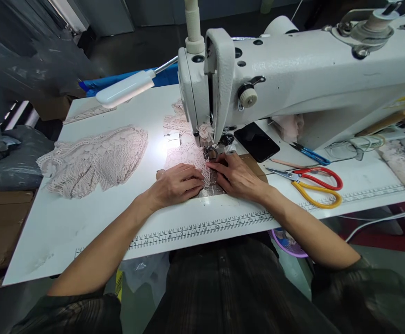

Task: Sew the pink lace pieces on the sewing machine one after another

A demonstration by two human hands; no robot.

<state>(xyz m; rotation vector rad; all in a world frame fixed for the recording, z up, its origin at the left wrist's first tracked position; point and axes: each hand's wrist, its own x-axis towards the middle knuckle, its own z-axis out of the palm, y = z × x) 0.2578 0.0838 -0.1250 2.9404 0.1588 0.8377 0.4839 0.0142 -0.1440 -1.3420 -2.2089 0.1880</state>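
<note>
- Here's the pink lace (186,155), lying on the counter (115,215) just left of the needle area, its right edge reaching under the head of the sewing machine (293,69).
- Left hand (180,185): palm down on the near part of the lace, fingers stretched out and close together.
- And the right hand (239,176), on the other side, fingers bent, fingertips at the lace's right edge; can't tell whether they pinch it.
- Over on the left, a gathered lace piece (94,160), well apart from the hands.
- A lamp (128,88) shines from the far side.
- Right of the machine's head, a black phone (257,141); nearer and farther right, scissors (296,174) with red and yellow handles.
</note>
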